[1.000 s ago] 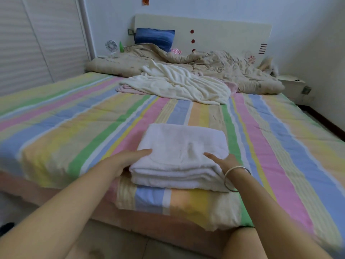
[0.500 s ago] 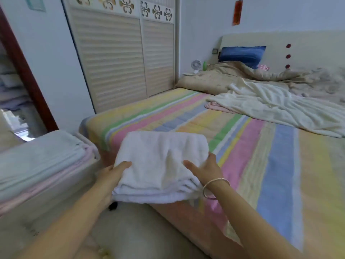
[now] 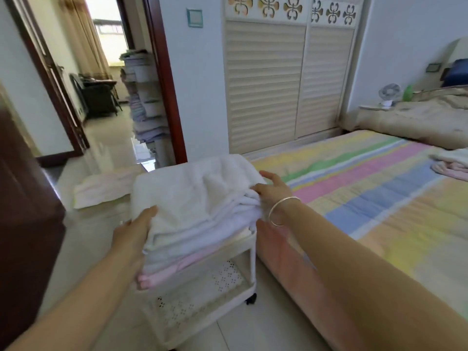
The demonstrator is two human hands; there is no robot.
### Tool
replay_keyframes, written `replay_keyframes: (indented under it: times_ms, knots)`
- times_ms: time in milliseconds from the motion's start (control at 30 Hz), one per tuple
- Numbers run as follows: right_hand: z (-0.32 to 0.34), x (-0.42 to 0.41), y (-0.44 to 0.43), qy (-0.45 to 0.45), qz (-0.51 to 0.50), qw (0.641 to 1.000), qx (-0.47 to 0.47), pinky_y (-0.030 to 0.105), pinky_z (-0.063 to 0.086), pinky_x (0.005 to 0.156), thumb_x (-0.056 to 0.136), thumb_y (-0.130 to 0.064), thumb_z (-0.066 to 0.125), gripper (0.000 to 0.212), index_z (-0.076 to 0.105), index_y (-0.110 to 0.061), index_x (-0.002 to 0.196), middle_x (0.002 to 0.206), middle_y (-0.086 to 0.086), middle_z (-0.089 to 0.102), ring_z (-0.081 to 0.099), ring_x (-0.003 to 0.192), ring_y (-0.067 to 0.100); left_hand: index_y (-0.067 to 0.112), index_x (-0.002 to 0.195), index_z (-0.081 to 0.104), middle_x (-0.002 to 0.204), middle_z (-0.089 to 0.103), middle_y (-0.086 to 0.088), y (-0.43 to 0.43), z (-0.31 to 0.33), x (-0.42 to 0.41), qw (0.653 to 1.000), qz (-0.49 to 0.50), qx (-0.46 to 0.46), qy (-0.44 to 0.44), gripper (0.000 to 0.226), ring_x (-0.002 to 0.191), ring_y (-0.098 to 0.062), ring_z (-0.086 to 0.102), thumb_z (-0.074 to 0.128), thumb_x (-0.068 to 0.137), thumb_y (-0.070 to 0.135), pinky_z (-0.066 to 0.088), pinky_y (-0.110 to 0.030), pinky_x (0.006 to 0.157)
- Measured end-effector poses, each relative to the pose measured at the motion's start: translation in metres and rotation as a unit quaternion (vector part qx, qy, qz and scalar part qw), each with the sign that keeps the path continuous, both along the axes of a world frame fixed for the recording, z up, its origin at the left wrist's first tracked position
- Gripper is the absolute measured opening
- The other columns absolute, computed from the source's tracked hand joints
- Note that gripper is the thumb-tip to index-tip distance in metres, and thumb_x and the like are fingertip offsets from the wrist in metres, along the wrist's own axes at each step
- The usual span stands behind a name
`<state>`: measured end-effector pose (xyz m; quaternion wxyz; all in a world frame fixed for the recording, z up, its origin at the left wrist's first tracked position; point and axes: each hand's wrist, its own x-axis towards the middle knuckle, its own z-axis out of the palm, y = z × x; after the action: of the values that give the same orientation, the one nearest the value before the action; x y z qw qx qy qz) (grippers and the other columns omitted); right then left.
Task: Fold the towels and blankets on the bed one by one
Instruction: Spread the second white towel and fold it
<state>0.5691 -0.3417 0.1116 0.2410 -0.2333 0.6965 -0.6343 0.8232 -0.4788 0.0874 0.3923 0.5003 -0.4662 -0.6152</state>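
Folded white towel [image 3: 192, 193] looked thick, kinda rumpled, lying atop a pink-and-white stack [image 3: 172, 272] on the white cart [image 3: 228, 282] just beside the bed [image 3: 367, 188]. Left hand [image 3: 131, 234] and right hand [image 3: 274, 191] had fingers clamped on its side edges. Open floor [image 3: 83, 239] on the cart's left.

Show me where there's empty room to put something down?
The striped bed is bare between the right hand, the beige quilt and the crumpled blanket. The cart is crowded: the folded towel pile, gripped by the left hand, fills its top.
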Motion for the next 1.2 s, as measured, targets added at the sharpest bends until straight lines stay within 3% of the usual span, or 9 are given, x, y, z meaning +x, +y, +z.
replay_keyframes:
  times_ms: [133, 233, 367, 500, 567, 700, 900, 1033, 1200]
  knots:
    - [0.003, -0.003, -0.07, 0.063, -0.028, 0.997, -0.038, 0.031, 0.048, 0.081, 0.081, -0.004, 0.067, 0.03, 0.057, -0.018, 0.106, 0.102, 0.011, 0.063, 0.058, 0.089, 0.022, 0.01, 0.092, 0.069, 0.095, 0.072, -0.008, -0.048, -0.003, 0.001, 0.999, 0.034, -0.032, -0.017, 0.036, 0.086, -0.026, 0.069, 0.081, 0.072, 0.037, 0.055, -0.046, 0.087]
    - [-0.025, -0.008, -0.095, 0.193, -0.018, 0.975, 0.104, 0.026, 0.042, 0.084, 0.089, -0.01, 0.058, 0.026, 0.058, -0.016, 0.114, 0.109, 0.007, 0.061, 0.058, 0.096, 0.024, 0.005, 0.109, 0.064, 0.104, 0.068, -0.011, -0.063, -0.023, 0.002, 0.985, 0.045, -0.08, -0.149, 0.044, 0.092, -0.028, 0.065, 0.072, 0.081, 0.038, 0.053, -0.041, 0.088]
    - [-0.052, -0.004, -0.092, 0.323, 0.05, 0.869, 0.37, 0.037, 0.045, 0.09, 0.1, -0.022, 0.037, 0.032, 0.052, -0.022, 0.129, 0.126, 0.01, 0.059, 0.057, 0.113, 0.031, 0.011, 0.145, 0.032, 0.151, 0.034, -0.016, -0.076, -0.025, -0.003, 0.851, 0.003, -0.294, -0.436, 0.065, 0.134, -0.036, 0.035, 0.06, 0.087, 0.019, 0.035, -0.048, 0.108]
    - [-0.012, -0.002, -0.105, 0.406, 0.001, 0.862, 0.304, 0.037, 0.043, 0.09, 0.099, -0.024, 0.037, 0.032, 0.057, -0.015, 0.122, 0.123, 0.013, 0.059, 0.055, 0.112, 0.035, 0.016, 0.145, 0.04, 0.155, 0.032, -0.009, -0.082, 0.029, -0.054, 0.782, -0.076, -0.41, -0.462, 0.054, 0.141, -0.029, 0.028, 0.049, 0.092, 0.015, 0.028, -0.042, 0.113]
    - [0.004, 0.013, -0.126, 0.459, 0.024, 0.857, 0.236, 0.038, 0.039, 0.095, 0.101, -0.033, 0.03, 0.038, 0.057, -0.018, 0.124, 0.13, 0.011, 0.057, 0.051, 0.118, 0.033, 0.022, 0.148, 0.035, 0.158, 0.025, -0.005, -0.088, 0.025, -0.071, 0.736, -0.147, -0.399, -0.527, 0.049, 0.145, -0.025, 0.021, 0.039, 0.099, 0.031, 0.018, -0.046, 0.117]
    - [-0.048, 0.057, -0.149, 0.528, 0.198, 0.74, 0.367, 0.05, -0.004, 0.118, 0.101, -0.048, 0.011, 0.056, 0.011, -0.03, 0.154, 0.162, -0.004, 0.003, -0.003, 0.149, 0.023, 0.032, 0.155, -0.004, 0.162, -0.014, 0.0, -0.088, -0.035, -0.071, 0.676, -0.224, -0.282, -0.643, 0.061, 0.149, -0.026, -0.011, 0.008, 0.099, 0.052, -0.007, -0.057, 0.117]
    - [-0.078, 0.045, -0.137, 0.508, 0.212, 0.744, 0.38, 0.047, -0.009, 0.119, 0.101, -0.048, 0.01, 0.058, -0.001, -0.029, 0.154, 0.161, -0.006, -0.01, -0.014, 0.148, 0.02, 0.028, 0.155, -0.001, 0.163, -0.009, -0.005, -0.07, -0.044, -0.077, 0.676, -0.185, -0.316, -0.64, 0.062, 0.149, -0.03, -0.009, 0.01, 0.099, 0.051, -0.01, -0.056, 0.117]
    - [-0.053, 0.038, -0.104, 0.461, 0.218, 0.797, 0.322, 0.04, 0.002, 0.12, 0.103, -0.043, 0.022, 0.056, 0.015, -0.022, 0.154, 0.162, -0.001, 0.006, 0.003, 0.149, 0.019, 0.022, 0.131, 0.055, 0.138, 0.055, 0.0, -0.04, -0.023, -0.087, 0.701, -0.131, -0.491, -0.5, 0.038, 0.126, -0.021, 0.048, 0.044, 0.095, 0.023, 0.022, -0.043, 0.115]
    - [-0.036, 0.011, 0.023, 0.482, 0.129, 0.802, 0.328, 0.037, 0.015, 0.117, 0.091, -0.047, 0.022, 0.067, 0.022, -0.02, 0.153, 0.159, 0.002, 0.021, 0.02, 0.146, 0.021, 0.021, 0.108, 0.066, 0.109, 0.067, 0.001, 0.071, 0.014, -0.15, 0.739, -0.172, -0.569, -0.317, 0.023, 0.097, -0.022, 0.061, 0.053, 0.091, 0.015, 0.045, -0.036, 0.091]
